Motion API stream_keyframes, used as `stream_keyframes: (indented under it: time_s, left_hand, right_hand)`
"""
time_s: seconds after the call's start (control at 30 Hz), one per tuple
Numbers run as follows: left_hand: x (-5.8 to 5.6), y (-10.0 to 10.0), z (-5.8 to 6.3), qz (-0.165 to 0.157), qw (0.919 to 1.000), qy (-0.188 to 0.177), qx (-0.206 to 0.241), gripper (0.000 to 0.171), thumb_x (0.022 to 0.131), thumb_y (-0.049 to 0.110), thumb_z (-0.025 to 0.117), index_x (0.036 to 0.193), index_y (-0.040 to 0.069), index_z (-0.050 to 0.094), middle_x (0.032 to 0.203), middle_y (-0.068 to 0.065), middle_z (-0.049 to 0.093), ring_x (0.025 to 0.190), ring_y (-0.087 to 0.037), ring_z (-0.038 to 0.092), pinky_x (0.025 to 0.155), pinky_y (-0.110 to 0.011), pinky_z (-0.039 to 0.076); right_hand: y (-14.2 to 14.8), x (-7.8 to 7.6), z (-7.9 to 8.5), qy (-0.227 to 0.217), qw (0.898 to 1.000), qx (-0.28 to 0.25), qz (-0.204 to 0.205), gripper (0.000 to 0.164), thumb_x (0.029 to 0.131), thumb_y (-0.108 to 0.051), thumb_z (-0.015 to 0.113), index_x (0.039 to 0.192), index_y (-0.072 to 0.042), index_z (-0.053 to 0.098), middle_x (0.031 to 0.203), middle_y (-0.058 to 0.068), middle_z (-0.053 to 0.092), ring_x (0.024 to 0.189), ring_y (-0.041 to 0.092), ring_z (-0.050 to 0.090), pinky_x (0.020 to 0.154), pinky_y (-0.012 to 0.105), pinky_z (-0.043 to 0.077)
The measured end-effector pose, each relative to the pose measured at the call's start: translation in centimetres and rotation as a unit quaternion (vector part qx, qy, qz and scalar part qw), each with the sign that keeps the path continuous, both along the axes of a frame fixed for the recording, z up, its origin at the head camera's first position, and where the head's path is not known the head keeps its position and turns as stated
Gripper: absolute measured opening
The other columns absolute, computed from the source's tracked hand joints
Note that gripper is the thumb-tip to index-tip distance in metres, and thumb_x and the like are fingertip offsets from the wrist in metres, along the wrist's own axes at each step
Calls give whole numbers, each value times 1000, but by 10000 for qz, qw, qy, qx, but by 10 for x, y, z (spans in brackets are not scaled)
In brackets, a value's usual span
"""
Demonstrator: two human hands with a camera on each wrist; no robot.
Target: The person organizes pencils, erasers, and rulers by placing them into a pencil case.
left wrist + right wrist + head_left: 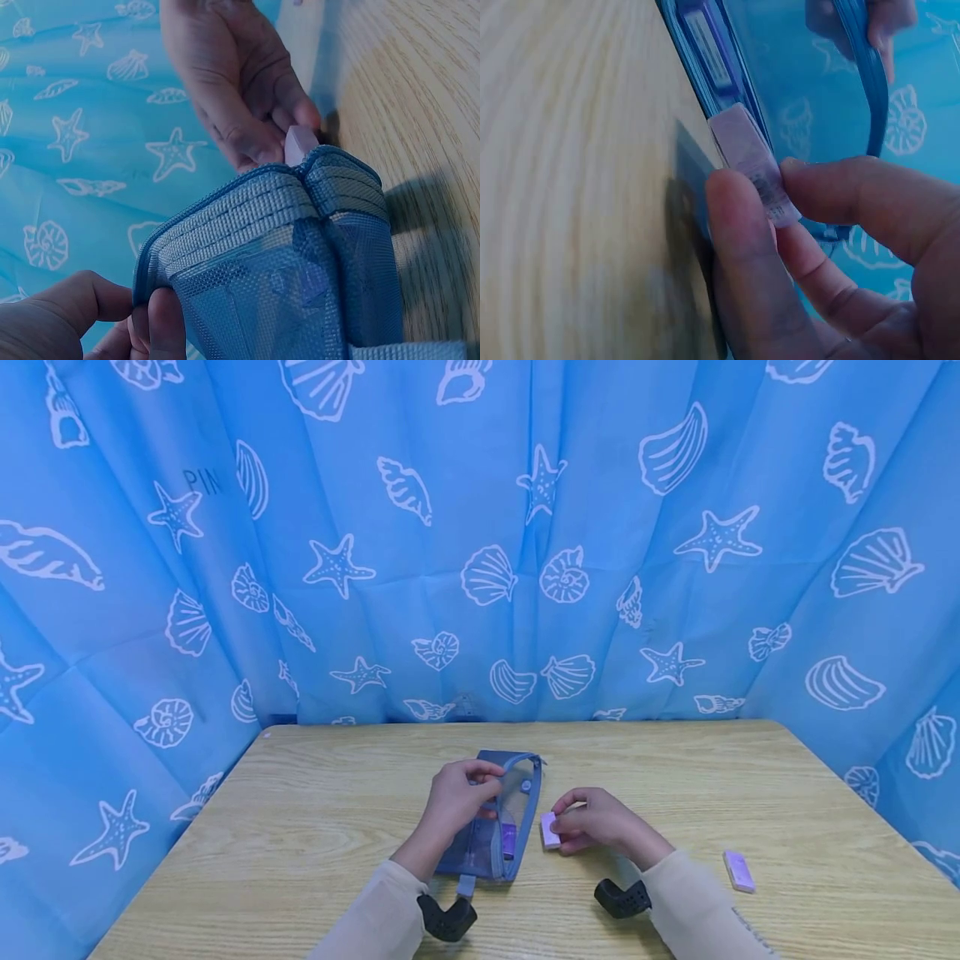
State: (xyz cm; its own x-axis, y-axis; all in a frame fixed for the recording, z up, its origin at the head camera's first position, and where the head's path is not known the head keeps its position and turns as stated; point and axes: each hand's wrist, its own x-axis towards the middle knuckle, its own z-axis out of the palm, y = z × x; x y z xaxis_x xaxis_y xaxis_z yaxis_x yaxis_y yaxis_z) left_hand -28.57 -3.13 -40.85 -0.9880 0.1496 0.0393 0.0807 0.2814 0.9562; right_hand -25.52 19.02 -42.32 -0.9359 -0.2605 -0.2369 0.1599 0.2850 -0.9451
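A blue mesh zipper pouch stands unzipped on the table, its mouth facing right. My left hand pinches the upper edge of that mouth between thumb and fingers, as the left wrist view also shows. Inside the pouch lies a purple eraser-like block with a white label, and a small round pale item shows near the far end. Between thumb and fingertips, my right hand holds a pale pink eraser-like block with a barcode. In the right wrist view the block's far end is right at the pouch opening.
Another pale purple block lies on the wooden table to the right of my right forearm. A blue curtain with white shells and starfish hangs behind the table. Black wrist mounts sit on both sleeves.
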Motion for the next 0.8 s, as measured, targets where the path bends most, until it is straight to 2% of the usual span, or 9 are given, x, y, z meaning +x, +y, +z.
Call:
stream_keyframes:
  time_s: [0.33, 0.8]
  left_hand:
    - [0, 1, 1, 22, 10000, -14, -17, 23, 82, 6, 65, 103, 5, 74, 83, -3, 62, 73, -14, 65, 55, -30, 61]
    - [1, 2, 1, 46, 10000, -19, 56, 22, 81, 6, 66, 101, 6, 75, 84, -3, 63, 70, -13, 65, 56, -30, 61]
  right_hand:
    - [-13, 3, -2, 20, 9998, -23, -203, 30, 87, 0, 66, 111, 13, 54, 86, 13, 67, 69, 15, 67, 67, 30, 62]
    - [-35, 8, 0, 215, 9984, 355, -379, 23, 85, -1, 68, 102, 11, 58, 82, 11, 68, 66, 15, 67, 66, 33, 62]
